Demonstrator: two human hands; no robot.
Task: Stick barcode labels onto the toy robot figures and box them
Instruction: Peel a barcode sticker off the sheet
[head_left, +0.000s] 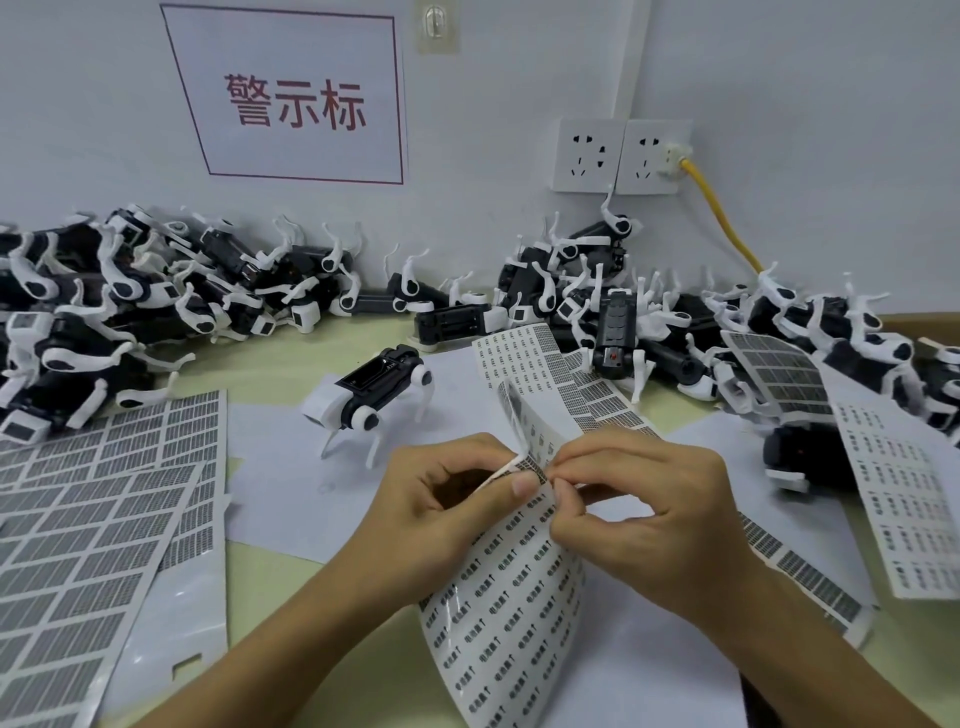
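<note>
The work looks barely begun. Both hands meet over a curled label sheet (509, 613) held up off the table (363, 670): the left hand (441, 514) pinches the sheet's folded upper edge between thumb and curled fingers, and the right hand (644, 514) has thumb and forefinger closed at the same spot, apparently lifting one small label off the backing, though the label itself is too small and too covered by the fingertips to be sure it has come free. One robot (371, 397) stands upright on its four legs just beyond the hands, on white paper, and seems the likely one to be labelled; whether it already carries a barcode cannot be told from here. The rest lie in heaps against the wall: a large left pile (130, 296) and a right pile (675, 306) stretching to the frame's edge, mostly on their sides or backs with legs up. Barcode sheets (93, 519) lie flat at the left, nearly full, and more sheets (904, 499) drape over the toys at the right. No box is in view, so by the look of it boxing has not started and almost all the figures are still to do.
</note>
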